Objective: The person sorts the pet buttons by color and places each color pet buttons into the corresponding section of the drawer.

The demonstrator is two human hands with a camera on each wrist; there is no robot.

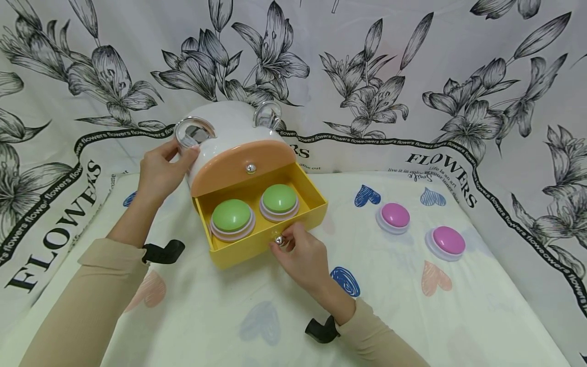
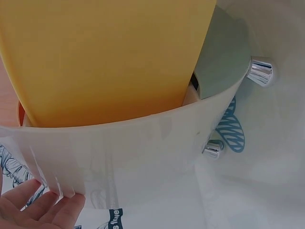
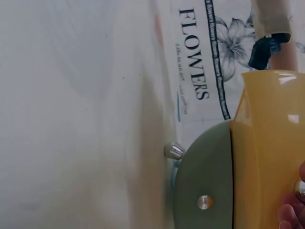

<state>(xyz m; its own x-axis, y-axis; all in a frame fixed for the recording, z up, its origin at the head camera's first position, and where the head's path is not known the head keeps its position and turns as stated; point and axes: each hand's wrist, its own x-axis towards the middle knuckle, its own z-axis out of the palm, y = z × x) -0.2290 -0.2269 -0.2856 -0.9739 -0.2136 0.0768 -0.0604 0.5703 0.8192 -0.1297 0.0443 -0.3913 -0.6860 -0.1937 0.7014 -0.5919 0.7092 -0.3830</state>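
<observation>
A white rounded drawer box (image 1: 229,120) with silver ear-shaped trims has an orange upper drawer front (image 1: 243,165) with a silver knob. Below it the yellow drawer (image 1: 316,216) is pulled out, holding two round push buttons with green tops (image 1: 231,215) and pale bases. My right hand (image 1: 302,255) pinches the drawer's silver knob (image 1: 278,240) between thumb and fingers. My left hand (image 1: 160,171) grips the box's left side by the silver ear, thumb in front. In the left wrist view, its fingertips (image 2: 71,210) press on the white shell. A green lower front (image 3: 205,176) shows in the right wrist view.
To the right, two push buttons with magenta tops (image 1: 395,215) and pale bases sit on the heart-printed cloth (image 1: 390,316). A flower-printed curtain (image 1: 357,30) hangs behind the box. Silver feet (image 2: 261,71) jut from the box's underside. Black straps (image 1: 165,252) circle both wrists.
</observation>
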